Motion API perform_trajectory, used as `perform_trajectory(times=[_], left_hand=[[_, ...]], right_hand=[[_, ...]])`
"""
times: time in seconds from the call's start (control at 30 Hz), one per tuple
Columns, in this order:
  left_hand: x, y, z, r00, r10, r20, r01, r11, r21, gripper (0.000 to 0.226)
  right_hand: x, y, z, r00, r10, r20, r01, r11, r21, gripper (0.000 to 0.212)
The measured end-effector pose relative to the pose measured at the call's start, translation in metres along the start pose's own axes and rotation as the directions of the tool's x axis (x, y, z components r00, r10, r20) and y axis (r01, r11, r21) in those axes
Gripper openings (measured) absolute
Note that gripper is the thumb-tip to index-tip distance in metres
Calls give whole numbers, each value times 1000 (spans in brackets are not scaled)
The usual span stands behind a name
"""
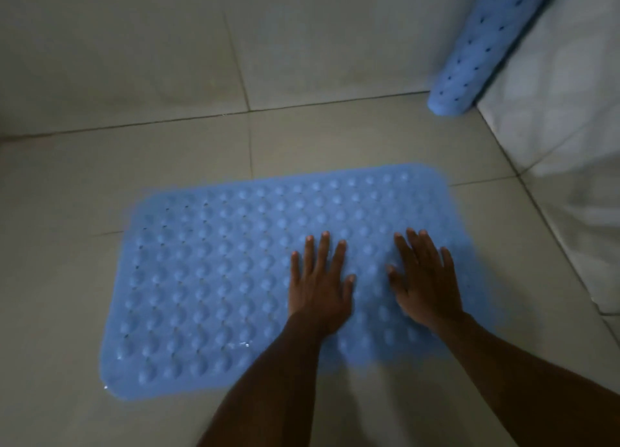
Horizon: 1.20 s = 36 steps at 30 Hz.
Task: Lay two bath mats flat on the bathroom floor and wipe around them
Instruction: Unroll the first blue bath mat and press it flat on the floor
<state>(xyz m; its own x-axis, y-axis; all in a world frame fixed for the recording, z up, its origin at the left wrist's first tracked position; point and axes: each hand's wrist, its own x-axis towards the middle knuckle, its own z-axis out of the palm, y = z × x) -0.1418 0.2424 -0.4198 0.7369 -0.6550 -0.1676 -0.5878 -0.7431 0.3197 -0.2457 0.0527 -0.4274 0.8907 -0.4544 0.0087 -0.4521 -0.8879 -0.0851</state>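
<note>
The flat bath mat (214, 272) is formed of blue, rubbery plastic, studded with rounded bumps and slightly glossy. The rolled bath mat (483, 44) is perforated. Smooth, matt floor tiles (100, 178) are seen.

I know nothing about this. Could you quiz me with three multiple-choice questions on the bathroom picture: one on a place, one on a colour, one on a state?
1. Where is the rolled mat?
A) under the hands
B) propped in the far right corner
C) on a shelf

2. What colour is the flat mat?
A) blue
B) green
C) red

3. How are the left hand and right hand?
A) clenched in fists
B) gripping a cloth
C) open, flat on the mat

Answers: B, it stands leaning at upper right; A, its bumpy surface is light blue; C, the fingers lie spread and straight on the mat.
</note>
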Motion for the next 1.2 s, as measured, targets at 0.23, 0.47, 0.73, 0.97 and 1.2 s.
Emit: perform_trajectory(times=[0.23,0.47,0.73,0.97,1.2], left_hand=[[2,25,39,1000,-12,28,7,985,175,73],[4,25,37,998,-18,58,6,980,197,73],[5,22,31,992,-5,122,-18,983,185,69],[-16,9,-7,990,-11,144,-6,993,114,72],[-74,-77,-48,967,-229,114,207,961,182,71]], right_hand=[[-15,14,24,1000,17,-24,-17,1000,9,68],[-11,18,24,1000,-5,26,5,1000,0,66],[-9,17,21,997,-4,73,2,1000,22,66],[-7,3,5,987,80,136,-89,994,59,71],[-1,-80,-17,998,-30,56,25,995,102,72]])
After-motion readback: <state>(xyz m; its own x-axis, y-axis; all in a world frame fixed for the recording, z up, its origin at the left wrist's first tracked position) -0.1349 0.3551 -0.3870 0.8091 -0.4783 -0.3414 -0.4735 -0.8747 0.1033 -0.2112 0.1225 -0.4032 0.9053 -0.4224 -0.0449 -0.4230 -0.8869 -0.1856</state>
